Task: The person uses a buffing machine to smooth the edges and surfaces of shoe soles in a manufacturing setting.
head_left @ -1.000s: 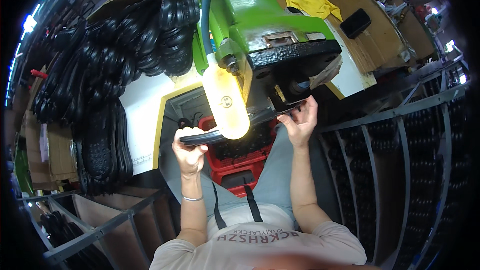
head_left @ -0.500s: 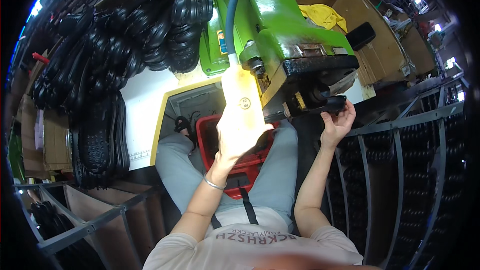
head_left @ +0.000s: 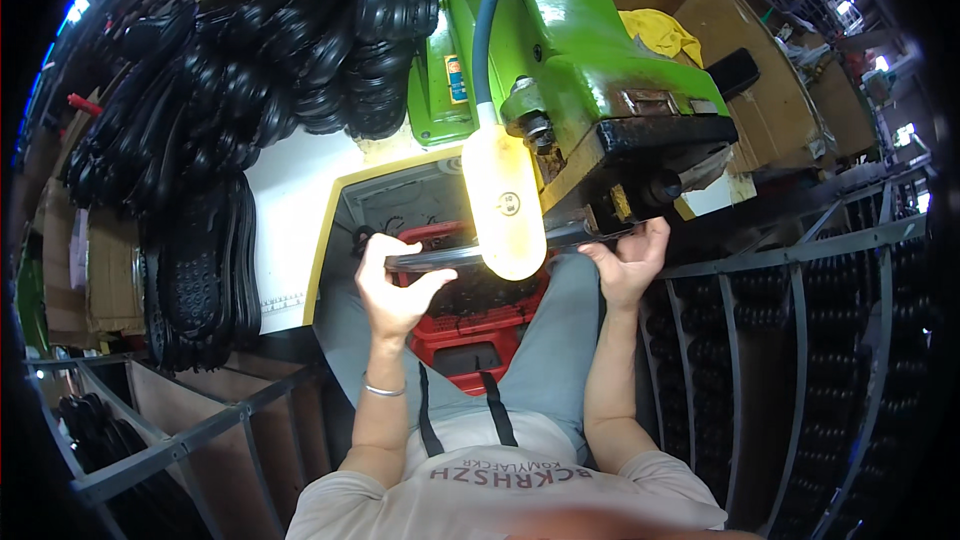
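A black shoe sole (head_left: 440,258), seen edge-on, stretches level beneath the head of a green machine (head_left: 590,70). My left hand (head_left: 394,292) is closed on its left end, thumb below and fingers above. My right hand (head_left: 632,265) grips the other end with thumb and fingers, close under the machine's dark working head (head_left: 650,155). A lit yellow-white lamp (head_left: 503,205) on a blue-grey cable hangs in front of the sole and hides part of its middle.
Black soles (head_left: 200,270) are heaped on the white tabletop (head_left: 290,195) at left. A red crate (head_left: 470,345) sits between my legs. A metal rack (head_left: 795,370) packed with soles stands at right, another rack (head_left: 170,450) at left. A yellow cloth (head_left: 660,32) lies in a cardboard box (head_left: 765,80).
My left hand has moved left from behind the lamp to the sole's left end. My right hand has shifted left and slightly down, and more of the sole now shows left of the lamp.
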{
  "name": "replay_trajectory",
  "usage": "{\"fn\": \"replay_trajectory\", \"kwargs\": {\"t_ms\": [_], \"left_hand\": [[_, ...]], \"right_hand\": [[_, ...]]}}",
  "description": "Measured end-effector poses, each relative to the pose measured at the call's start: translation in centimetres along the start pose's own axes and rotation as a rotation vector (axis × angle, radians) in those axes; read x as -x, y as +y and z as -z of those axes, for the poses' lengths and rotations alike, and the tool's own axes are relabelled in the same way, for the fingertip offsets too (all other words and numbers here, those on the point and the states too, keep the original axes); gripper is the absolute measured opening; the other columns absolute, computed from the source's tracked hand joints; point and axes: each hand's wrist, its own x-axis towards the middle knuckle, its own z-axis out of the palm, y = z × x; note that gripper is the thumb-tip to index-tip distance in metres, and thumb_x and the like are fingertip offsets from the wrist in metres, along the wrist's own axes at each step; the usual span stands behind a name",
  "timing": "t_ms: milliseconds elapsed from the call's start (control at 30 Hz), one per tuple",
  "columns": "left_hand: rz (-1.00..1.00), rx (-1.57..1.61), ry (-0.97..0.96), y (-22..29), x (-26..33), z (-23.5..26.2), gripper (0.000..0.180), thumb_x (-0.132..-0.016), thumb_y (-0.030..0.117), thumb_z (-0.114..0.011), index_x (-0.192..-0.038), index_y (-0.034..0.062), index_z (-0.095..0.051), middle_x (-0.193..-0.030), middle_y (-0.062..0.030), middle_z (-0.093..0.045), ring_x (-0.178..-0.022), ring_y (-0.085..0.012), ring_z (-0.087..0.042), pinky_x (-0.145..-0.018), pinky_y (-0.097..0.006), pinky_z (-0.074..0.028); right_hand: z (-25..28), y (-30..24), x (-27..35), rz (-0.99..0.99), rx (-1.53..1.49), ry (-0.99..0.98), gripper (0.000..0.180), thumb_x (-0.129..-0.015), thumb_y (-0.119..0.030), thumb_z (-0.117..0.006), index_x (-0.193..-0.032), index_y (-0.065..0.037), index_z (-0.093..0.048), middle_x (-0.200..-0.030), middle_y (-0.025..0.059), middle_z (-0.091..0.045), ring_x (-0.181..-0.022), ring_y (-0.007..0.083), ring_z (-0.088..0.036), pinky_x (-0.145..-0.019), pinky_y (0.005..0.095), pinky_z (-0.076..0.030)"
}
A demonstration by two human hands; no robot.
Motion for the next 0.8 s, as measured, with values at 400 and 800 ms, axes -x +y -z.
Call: {"fn": "replay_trajectory", "kwargs": {"t_ms": [400, 800], "left_hand": [[0.002, -0.129, -0.185, -4.4, 1.3, 5.7, 0.036, -0.061, -0.004, -0.081, -0.08, 0.0029, -0.052, -0.079, -0.0045, -0.059, -0.076, -0.0138, -0.06, -0.075, -0.033, -0.053], [-0.005, 0.186, -0.093, -4.2, 2.0, -9.2, 0.044, -0.068, -0.007, -0.077, -0.106, 0.0024, -0.057, -0.098, -0.0062, -0.062, -0.091, -0.0171, -0.062, -0.084, -0.031, -0.051]], "right_hand": [[-5.6, 0.8, 2.7, 0.065, 0.014, -0.111, 0.065, -0.053, 0.005, -0.088, -0.109, -0.001, -0.057, -0.111, 0.011, -0.059, -0.096, 0.019, -0.06, -0.078, 0.0302, -0.053], [-3.5, 6.4, 4.1, -0.395, -0.373, -0.108, 0.045, -0.067, 0.001, -0.081, -0.107, 0.005, -0.059, -0.1, 0.0081, -0.063, -0.096, 0.0163, -0.059, -0.088, 0.0296, -0.046]]}}
